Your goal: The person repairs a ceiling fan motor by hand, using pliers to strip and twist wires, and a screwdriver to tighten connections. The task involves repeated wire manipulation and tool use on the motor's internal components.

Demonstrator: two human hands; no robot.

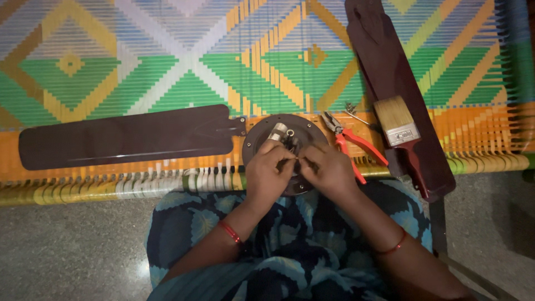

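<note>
Fan motor (pixel 285 146) looks heavy and rigid, best gripped by its round rim; left hand (pixel 267 174) and right hand (pixel 329 170) pinch small hardware above it; pliers (pixel 352 146) lie beside.

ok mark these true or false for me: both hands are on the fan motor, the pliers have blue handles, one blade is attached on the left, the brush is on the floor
1. Both the left hand and right hand are on the round fan motor. True.
2. The pliers have blue handles. False: they are red.
3. A dark fan blade is attached to the motor's left side. True.
4. The paint brush lies on the floor. False: it rests on a loose fan blade atop the woven cot.
</note>
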